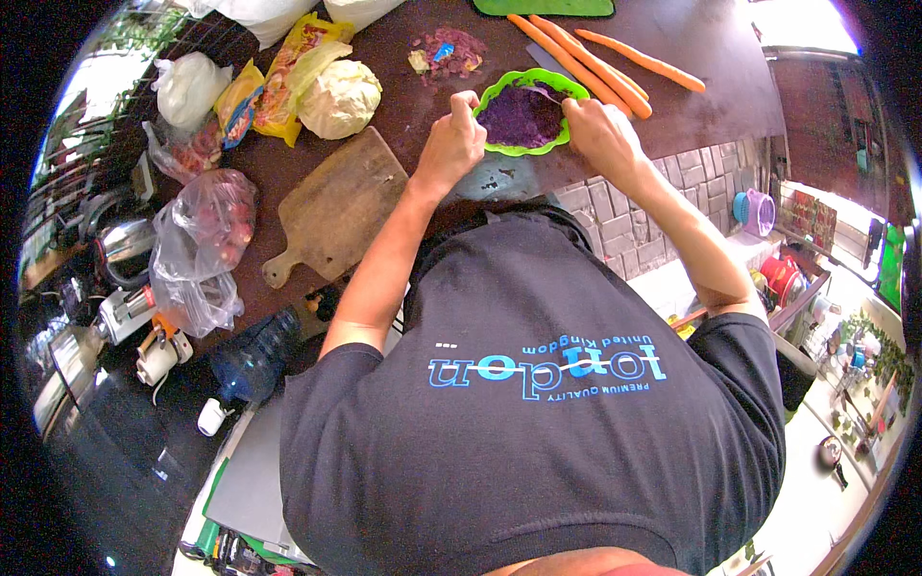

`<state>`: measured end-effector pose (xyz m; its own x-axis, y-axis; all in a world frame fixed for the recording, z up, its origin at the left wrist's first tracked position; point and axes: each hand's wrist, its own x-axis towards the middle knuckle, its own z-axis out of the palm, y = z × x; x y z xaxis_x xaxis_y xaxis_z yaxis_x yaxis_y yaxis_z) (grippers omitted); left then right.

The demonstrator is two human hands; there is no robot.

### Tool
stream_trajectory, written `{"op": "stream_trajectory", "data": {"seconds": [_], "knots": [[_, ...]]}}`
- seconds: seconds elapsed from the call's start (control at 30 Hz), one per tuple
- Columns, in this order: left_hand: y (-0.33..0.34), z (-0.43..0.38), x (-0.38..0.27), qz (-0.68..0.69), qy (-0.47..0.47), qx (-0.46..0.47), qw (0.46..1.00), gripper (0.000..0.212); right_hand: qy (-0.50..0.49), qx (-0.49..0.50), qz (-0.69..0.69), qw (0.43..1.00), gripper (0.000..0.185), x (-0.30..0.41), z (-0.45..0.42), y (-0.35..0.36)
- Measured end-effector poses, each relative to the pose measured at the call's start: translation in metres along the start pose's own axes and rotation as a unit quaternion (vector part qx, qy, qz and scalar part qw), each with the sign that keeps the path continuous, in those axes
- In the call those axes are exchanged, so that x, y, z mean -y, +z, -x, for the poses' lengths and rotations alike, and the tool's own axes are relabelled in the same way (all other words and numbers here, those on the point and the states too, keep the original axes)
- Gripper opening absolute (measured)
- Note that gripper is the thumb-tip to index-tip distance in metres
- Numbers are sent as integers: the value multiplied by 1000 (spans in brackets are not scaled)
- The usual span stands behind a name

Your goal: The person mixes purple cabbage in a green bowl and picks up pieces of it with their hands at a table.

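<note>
A lime-green bowl (533, 151) with a scalloped rim stands near the front edge of a dark brown table, holding dark purple mash (520, 119). My left hand (457, 144) grips the bowl's left rim, thumb uppermost. In my right hand (601, 133), at the opposite rim, is the handle of a metal utensil (542, 89). Its head rests in the mash, and I cannot tell whether it is a fork or a spoon. Several peeled carrots (576, 61) lie just beyond my right hand. Behind the bowl is a heap of purplish peelings (450, 54) with a blue scrap on it.
Left of my left hand lies a wooden cutting board (342, 205). Beyond it are a cabbage (338, 97), yellow packets (295, 79) and a clear plastic bag (205, 223) of reddish produce. A green board (544, 6) sits at the far edge. A large water bottle (256, 356) is at lower left.
</note>
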<state>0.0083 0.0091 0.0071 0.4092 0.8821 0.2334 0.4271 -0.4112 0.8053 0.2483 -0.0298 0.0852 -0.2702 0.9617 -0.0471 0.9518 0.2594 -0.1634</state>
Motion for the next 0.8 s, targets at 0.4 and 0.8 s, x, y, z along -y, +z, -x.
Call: {"op": "stream_trajectory", "data": {"seconds": [0.4, 0.8], "knots": [[4, 4, 8, -7, -12, -18, 1000, 30, 31, -28, -97, 994, 7, -8, 16, -16], [5, 5, 8, 12, -44, -4, 999, 26, 116, -82, -170, 975, 9, -3, 55, 32]]}}
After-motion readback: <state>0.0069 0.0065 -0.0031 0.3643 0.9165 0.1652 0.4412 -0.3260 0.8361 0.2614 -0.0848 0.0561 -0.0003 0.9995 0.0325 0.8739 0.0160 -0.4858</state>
